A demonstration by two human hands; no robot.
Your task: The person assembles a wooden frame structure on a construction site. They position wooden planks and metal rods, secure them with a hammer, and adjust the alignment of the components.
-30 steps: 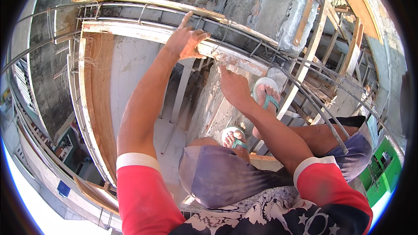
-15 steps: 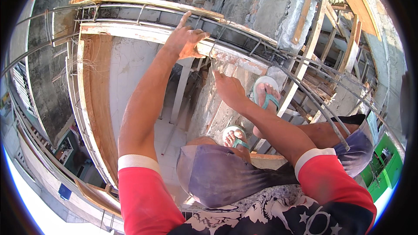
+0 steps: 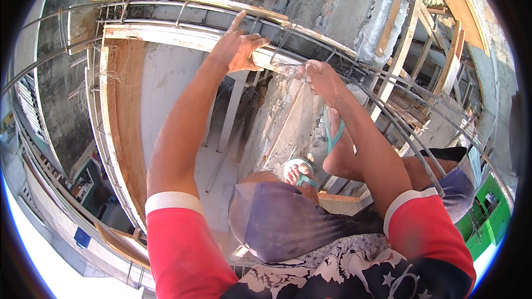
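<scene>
My left hand (image 3: pixel 239 49) rests over the pale wooden formwork board (image 3: pixel 166 34), index finger stretched toward the steel rebar cage (image 3: pixel 205 17) and the other fingers spread. At the board's right end, my right hand (image 3: pixel 324 80) is closed with its fingers pressed together. What it pinches is too small to make out. Between the two hands a thin tie wire (image 3: pixel 281 41) loops around the bars. The cage lies in the trough between this board and a farther plank (image 3: pixel 199 1).
Long rebar rods (image 3: pixel 407 130) stick out to the right past my leg. Timber props (image 3: pixel 399 61) stand beyond. My sandalled foot (image 3: pixel 300 173) is on a rough concrete wall top (image 3: pixel 277 119). A drop to a tiled floor (image 3: pixel 213 177) opens at left. A green machine (image 3: pixel 487 210) stands lower right.
My right hand has risen rightward from below the board to its right end, and its fingers have closed. The left hand has stayed at nearly the same place on the board.
</scene>
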